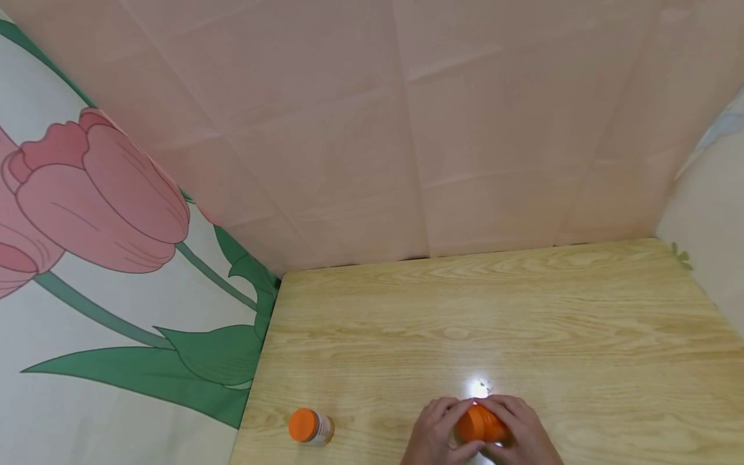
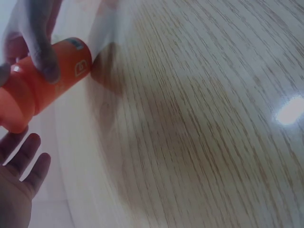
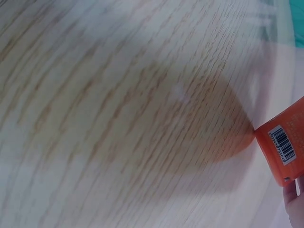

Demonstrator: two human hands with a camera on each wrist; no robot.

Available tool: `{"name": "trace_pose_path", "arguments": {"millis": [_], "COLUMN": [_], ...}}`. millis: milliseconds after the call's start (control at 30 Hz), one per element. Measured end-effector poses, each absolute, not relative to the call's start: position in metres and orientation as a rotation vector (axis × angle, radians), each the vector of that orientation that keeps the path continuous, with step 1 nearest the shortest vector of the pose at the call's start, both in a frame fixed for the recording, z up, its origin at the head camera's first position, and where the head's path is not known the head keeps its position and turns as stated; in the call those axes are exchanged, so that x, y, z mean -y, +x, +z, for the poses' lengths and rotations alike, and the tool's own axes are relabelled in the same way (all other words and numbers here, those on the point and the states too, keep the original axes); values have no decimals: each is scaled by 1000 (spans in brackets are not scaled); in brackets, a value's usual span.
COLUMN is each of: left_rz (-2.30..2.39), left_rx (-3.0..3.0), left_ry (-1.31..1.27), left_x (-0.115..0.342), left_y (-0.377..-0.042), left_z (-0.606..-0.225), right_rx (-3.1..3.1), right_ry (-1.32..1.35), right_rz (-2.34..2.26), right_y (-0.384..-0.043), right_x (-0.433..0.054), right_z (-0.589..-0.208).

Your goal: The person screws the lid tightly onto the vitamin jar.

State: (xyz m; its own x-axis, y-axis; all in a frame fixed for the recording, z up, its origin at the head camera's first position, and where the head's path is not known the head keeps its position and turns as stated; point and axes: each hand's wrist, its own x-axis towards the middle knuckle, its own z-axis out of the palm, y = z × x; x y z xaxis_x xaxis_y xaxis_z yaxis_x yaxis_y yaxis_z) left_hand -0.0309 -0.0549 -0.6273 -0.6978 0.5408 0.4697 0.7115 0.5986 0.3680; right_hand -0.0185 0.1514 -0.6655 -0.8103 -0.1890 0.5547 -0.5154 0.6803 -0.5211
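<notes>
Both hands are around an orange bottle (image 1: 493,427) with an orange cap (image 1: 471,423), lying tilted close over the table near its front edge. My left hand (image 1: 437,434) curves its fingers and thumb about the cap end. In the left wrist view its fingers (image 2: 29,156) lie along the underside of the cap. The bottle's body is gripped by my right hand (image 1: 523,431), whose thumb (image 2: 43,57) presses on its side. White print shows on the body in the left wrist view. A barcode (image 3: 282,145) faces the right wrist camera, where fingertips support the bottle from below.
A small jar (image 1: 323,429) with an orange lid stands on the wood-grain table (image 1: 442,316), left of the hands. Behind the table hangs a pinkish cloth (image 1: 407,142). A tulip-printed wall covering (image 1: 116,194) borders the left side, and a pale wall (image 1: 715,213) the right.
</notes>
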Motion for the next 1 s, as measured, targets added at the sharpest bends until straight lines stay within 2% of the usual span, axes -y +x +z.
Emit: {"name": "trace_pose_path", "arguments": {"millis": [333,800,1000], "left_rz": [-670,-713,-775], "left_rx": [2515,2505,2522], "left_ry": [-1032,-1178,-1146], "left_x": [55,58,57], "left_y": [-32,-36,-35], "left_z": [-626,-621,-621], "right_rx": [2411,2379,2358], "right_ry": [577,585,589], "right_rz": [935,983,977], "right_y": [-19,-22,-23], "right_x": [-151,-150,-149], "right_z": [-665,-665,-666]}}
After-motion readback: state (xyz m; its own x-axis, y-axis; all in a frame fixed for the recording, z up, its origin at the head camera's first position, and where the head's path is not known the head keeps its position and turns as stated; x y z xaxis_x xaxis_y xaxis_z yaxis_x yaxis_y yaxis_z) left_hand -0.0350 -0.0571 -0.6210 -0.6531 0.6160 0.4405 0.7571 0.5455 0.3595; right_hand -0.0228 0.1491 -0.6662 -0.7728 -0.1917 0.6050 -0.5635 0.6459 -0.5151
